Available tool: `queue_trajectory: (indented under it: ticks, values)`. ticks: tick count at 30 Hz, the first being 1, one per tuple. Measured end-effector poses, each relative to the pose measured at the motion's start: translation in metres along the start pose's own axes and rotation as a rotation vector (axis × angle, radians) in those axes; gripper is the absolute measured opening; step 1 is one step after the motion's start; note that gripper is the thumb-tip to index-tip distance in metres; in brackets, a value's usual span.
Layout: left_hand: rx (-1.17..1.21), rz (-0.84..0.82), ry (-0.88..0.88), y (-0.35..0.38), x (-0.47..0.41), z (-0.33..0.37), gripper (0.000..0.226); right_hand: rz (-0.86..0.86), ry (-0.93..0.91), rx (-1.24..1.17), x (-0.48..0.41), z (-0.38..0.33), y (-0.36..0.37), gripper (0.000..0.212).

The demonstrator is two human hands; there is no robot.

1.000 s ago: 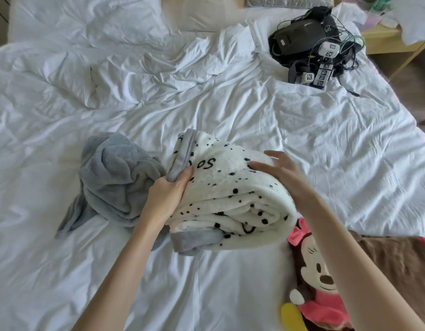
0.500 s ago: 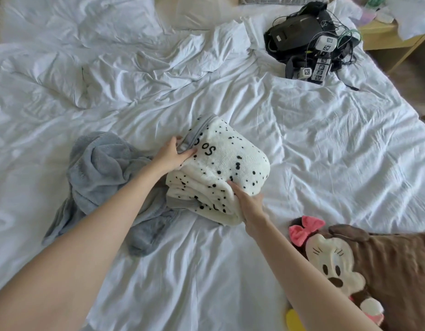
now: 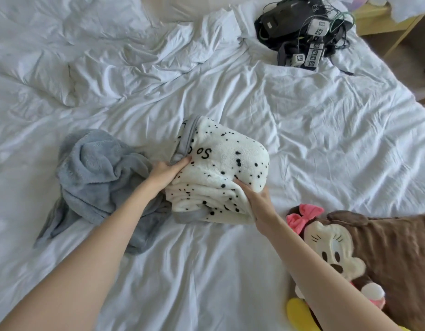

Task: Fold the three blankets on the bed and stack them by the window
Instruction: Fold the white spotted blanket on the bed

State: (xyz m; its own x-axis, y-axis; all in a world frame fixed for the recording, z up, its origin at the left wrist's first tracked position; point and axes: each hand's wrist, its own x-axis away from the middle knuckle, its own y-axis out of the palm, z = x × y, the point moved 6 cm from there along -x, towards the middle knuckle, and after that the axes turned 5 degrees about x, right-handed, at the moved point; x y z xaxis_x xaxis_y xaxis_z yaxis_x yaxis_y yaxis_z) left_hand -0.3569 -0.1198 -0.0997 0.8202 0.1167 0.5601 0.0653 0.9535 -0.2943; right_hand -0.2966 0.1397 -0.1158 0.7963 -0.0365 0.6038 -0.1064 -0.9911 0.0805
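A white blanket with black spots and a grey border (image 3: pixel 226 163) lies folded into a thick bundle in the middle of the bed. My left hand (image 3: pixel 167 172) grips its left side, thumb on top near the grey edge. My right hand (image 3: pixel 254 194) grips its near right side, fingers tucked into the folds. To the left lies a crumpled grey blanket (image 3: pixel 96 177), unfolded. At the lower right sits a brown blanket with a cartoon mouse face and pink bow (image 3: pixel 374 244).
The bed's white sheet (image 3: pixel 302 139) is wrinkled, with a bunched duvet (image 3: pixel 111 56) at the far left. A black device with tangled cables and tagged blocks (image 3: pixel 302 32) lies at the far right. A wooden bedside table (image 3: pixel 383 22) stands beyond the bed's right edge.
My right hand moved from the top of the spotted blanket down to its near right side and took hold. The bundle became more compact. The left hand kept its grip.
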Motion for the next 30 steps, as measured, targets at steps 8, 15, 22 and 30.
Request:
queue_trajectory:
  ticks: [8, 15, 22, 30]
  values:
    - [0.220, -0.124, 0.079, 0.063, 0.133, 0.052, 0.081, 0.109, -0.112, 0.249, 0.112, -0.077, -0.102, 0.099]
    - [0.277, -0.211, 0.099, 0.174, 0.229, 0.106, 0.082, -0.147, -0.185, 0.072, 0.220, -0.115, -0.225, 0.071]
    - [0.299, -0.252, 0.115, 0.286, 0.281, 0.107, 0.080, -0.043, -0.161, -0.008, 0.271, -0.101, -0.346, 0.076]
    - [-0.018, -0.271, -0.204, 0.339, 0.281, 0.019, 0.096, 0.228, 0.159, 0.396, 0.254, -0.021, -0.387, 0.076]
